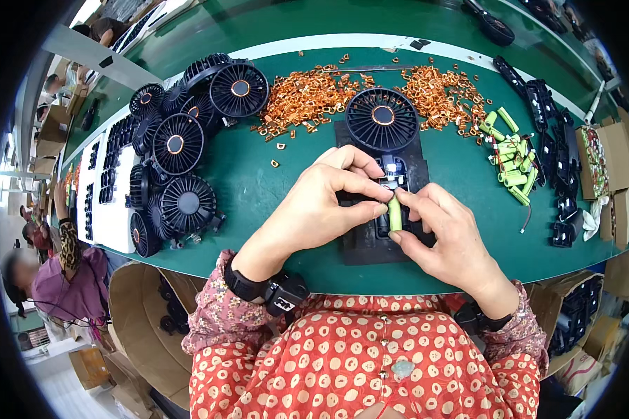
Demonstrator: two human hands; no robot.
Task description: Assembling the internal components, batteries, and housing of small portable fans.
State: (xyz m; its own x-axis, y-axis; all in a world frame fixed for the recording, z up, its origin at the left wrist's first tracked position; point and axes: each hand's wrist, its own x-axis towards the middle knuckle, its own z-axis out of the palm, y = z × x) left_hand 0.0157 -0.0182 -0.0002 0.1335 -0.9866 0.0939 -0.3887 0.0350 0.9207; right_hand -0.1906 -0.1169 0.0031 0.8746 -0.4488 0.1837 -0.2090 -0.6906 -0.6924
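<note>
A black handheld fan (382, 117) lies on a dark mat (360, 253), its round grille pointing away from me and its handle open toward me. In the handle sits a green cylindrical battery (395, 214), lengthwise. My right hand (446, 234) pinches the battery between thumb and fingers from the right. My left hand (328, 199) reaches in from the left, thumb and index finger closed together at the battery's upper end. Whatever small part is between those left fingertips is too hidden to name. A small circuit board (393, 167) shows in the handle just above the fingers.
Fan heads (177, 143) are stacked at the left beside a white tray (122, 209). Orange-copper small rings (307, 98) lie in heaps at the back. Green batteries (514, 160) and black handle shells (555, 140) lie at the right, near a cardboard box (618, 157). Another person (70, 279) sits far left.
</note>
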